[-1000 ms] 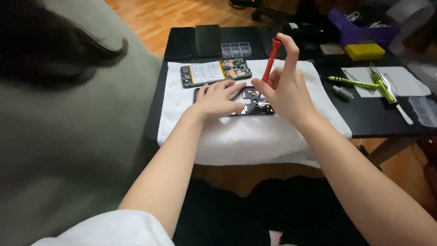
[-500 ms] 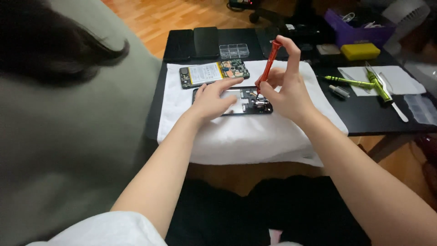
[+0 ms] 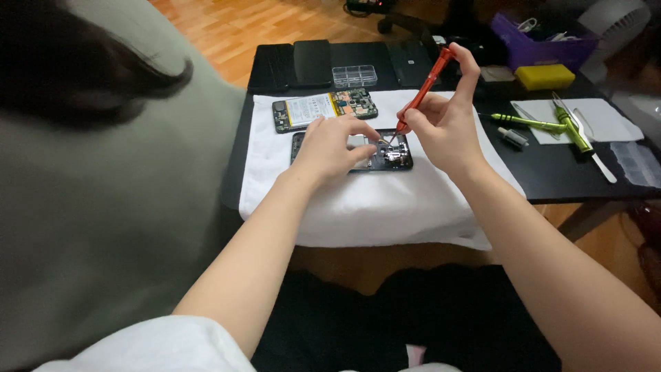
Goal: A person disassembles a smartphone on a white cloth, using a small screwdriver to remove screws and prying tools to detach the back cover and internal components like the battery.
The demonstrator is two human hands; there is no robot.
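Far left: we are seeing a grey-green cushion [image 3: 103,227] filling the side of the view.
Cloth: a white towel [image 3: 372,207] is covering the near edge of the black counter [image 3: 551,172].
Back of towel: a removed phone board with battery [image 3: 323,110] is lying flat, a clear parts box [image 3: 354,75] just behind it.
Left hand [image 3: 330,146]: we are pressing it, fingers curled and holding nothing, on the opened phone [image 3: 392,155] lying mid-towel.
Right hand [image 3: 444,124]: we are pinching a red screwdriver [image 3: 421,89], index finger capping its top, tip touching the phone's inside.
Right of towel: green tools [image 3: 544,124] are lying on a white sheet [image 3: 592,117]; a yellow block [image 3: 544,76] is sitting behind.
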